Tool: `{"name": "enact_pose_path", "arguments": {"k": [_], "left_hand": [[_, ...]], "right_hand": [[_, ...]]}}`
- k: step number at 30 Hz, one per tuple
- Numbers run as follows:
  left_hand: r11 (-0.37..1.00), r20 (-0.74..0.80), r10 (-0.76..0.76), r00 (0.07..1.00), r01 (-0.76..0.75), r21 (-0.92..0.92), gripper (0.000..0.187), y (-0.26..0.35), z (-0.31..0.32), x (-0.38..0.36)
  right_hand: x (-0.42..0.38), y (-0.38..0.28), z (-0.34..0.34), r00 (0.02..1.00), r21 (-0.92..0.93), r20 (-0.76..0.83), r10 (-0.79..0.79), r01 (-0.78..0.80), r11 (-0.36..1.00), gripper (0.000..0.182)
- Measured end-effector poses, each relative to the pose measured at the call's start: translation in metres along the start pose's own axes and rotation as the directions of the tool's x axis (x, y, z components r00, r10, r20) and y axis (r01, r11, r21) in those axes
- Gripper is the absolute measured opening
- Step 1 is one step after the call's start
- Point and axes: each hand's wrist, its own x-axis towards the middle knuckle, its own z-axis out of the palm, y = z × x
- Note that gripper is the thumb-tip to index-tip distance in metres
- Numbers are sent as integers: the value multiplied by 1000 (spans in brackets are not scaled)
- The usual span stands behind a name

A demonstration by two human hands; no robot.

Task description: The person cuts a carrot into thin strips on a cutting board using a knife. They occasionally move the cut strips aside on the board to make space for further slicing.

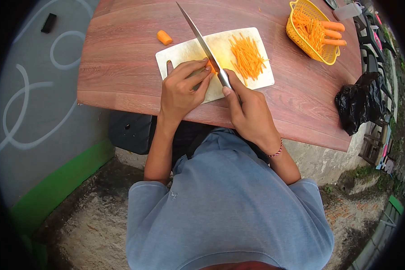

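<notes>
My right hand (pixel 252 110) is closed round the handle of a long kitchen knife (pixel 198 33), its blade pointing away toward the far left. Under the blade, a small carrot piece (pixel 212 66) lies on the white cutting board (pixel 189 48). The fingertips of my left hand (pixel 183 92) are bunched and pinch that carrot piece, close beside the blade; fingers and knife partly cover it. A pile of carrot strips (pixel 247 57) rests on the board's right side. Beyond its upper left edge, a carrot chunk (pixel 164 37) sits on the table.
On the wooden table (pixel 121 63), a yellow basket (pixel 303 44) at the far right holds carrot strips and whole carrots (pixel 333 34). Near it lies a clear plastic bottle (pixel 348 11). A black plastic bag (pixel 359 103) hangs at the right edge. A grey wall (pixel 40 108) stands left.
</notes>
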Motion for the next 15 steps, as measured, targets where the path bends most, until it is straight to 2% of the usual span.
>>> {"name": "enact_pose_path", "arguments": {"k": [15], "left_hand": [[1000, 11, -9, 1000, 8, 14, 18, 1, 0, -3]], "right_hand": [[-19, 4, 13, 996, -50, -47, -71, 68, 996, 46]]}}
